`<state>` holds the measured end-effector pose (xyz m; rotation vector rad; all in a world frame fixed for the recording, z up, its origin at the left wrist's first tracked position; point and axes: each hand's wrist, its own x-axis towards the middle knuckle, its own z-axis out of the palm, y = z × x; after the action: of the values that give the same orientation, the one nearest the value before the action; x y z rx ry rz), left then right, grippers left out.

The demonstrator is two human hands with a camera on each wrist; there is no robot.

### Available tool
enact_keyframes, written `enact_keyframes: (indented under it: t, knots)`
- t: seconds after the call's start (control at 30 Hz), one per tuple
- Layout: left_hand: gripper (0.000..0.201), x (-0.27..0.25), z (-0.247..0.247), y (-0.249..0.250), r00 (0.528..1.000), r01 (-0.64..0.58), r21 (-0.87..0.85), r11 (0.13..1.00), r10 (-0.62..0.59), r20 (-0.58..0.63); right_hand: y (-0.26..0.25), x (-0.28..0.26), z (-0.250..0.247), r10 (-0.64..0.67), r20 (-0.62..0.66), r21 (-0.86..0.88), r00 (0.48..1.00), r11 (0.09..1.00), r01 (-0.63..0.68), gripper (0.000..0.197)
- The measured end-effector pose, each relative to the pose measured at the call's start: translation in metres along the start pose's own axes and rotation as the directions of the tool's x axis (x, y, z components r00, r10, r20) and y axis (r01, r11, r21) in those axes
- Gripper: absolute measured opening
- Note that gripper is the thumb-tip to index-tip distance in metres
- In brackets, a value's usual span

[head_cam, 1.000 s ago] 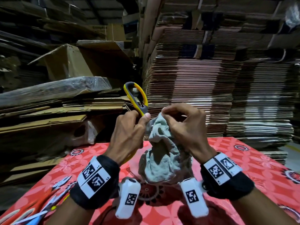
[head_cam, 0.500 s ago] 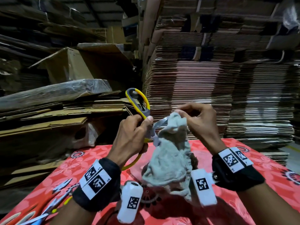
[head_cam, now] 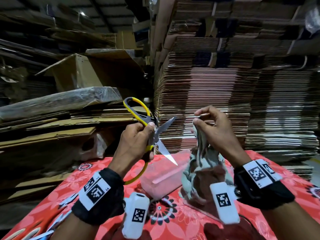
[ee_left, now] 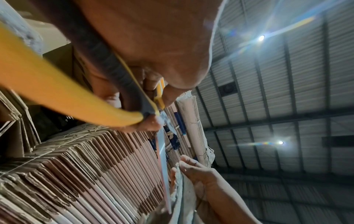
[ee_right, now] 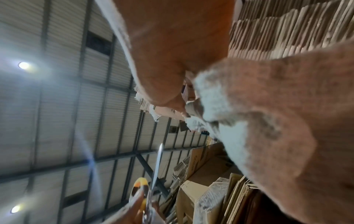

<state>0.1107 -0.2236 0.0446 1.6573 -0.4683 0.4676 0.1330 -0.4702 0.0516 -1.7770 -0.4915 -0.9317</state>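
Scissors (head_cam: 155,135) with yellow and grey handles are held up in the air above a red flowered tablecloth (head_cam: 173,226) by the left hand (head_cam: 135,148). The fingers of that hand are curled round the lower handle just behind the pivot, and the thumb tip is pressed against the upper handle. The upper loop is left free above the hand, and the lower loop is seen hanging out below it. The blades are spread wide apart: one is pointed up and to the right, the other down and to the right, toward a clear plastic box (head_cam: 161,179) that is laid on the tablecloth. A pale grey-green cloth (head_cam: 202,163) is held up to the right of the blades, apart from them in the head view. Its top edge is pinched between the thumb and curled fingers of the right hand (head_cam: 218,134), while the forefinger is arched above the pinch. The cloth is left hanging in crumpled folds; whether its lower end is resting on the tablecloth cannot be told, since a white wrist camera (head_cam: 223,201) is set in front of it. Tall stacks of flattened cardboard (head_cam: 216,94) are seen behind the hands, and some blurred tools (head_cam: 34,234) are laid at the near left corner.
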Motion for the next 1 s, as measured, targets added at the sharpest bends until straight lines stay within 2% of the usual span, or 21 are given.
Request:
enact_keyframes:
  t: [0.2,0.3,0.37,0.47,0.63,0.83,1.0]
  knots:
    - [0.038,-0.002,0.004,0.003,0.997,0.076,-0.027,0.997,-0.076,0.012,-0.032,-0.018,0.016,-0.092,0.013,0.038,0.996,0.995,0.091,0.014]
    - [0.032,-0.003,0.003,0.007,0.996,0.087,-0.005,0.996,-0.087,0.026,-0.047,-0.026,0.022,-0.068,0.112,0.077,0.991,0.995,0.059,0.006]
    - [0.032,-0.003,0.003,0.006,0.996,0.082,0.012,0.997,-0.082,0.023,-0.053,-0.030,0.024,-0.049,0.172,0.107,0.984,0.994,0.031,0.010]
    - [0.038,-0.003,0.002,0.006,0.997,0.071,0.052,0.996,-0.072,0.013,-0.061,-0.034,0.030,-0.076,0.230,0.075,0.970,0.995,0.060,0.016]
    - [0.049,-0.008,0.004,0.009,0.999,0.022,0.148,0.989,-0.026,0.022,-0.064,-0.042,0.044,-0.186,0.174,-0.069,0.967,0.977,0.200,0.020]
    - [0.043,-0.016,0.007,0.020,0.999,-0.046,0.276,0.960,0.047,0.003,-0.060,-0.051,0.052,-0.360,0.095,-0.161,0.928,0.915,0.371,0.020]
    - [0.043,-0.019,0.011,0.021,0.995,-0.089,0.338,0.937,0.098,-0.011,-0.056,-0.052,0.056,-0.367,0.026,-0.168,0.930,0.915,0.366,0.020]
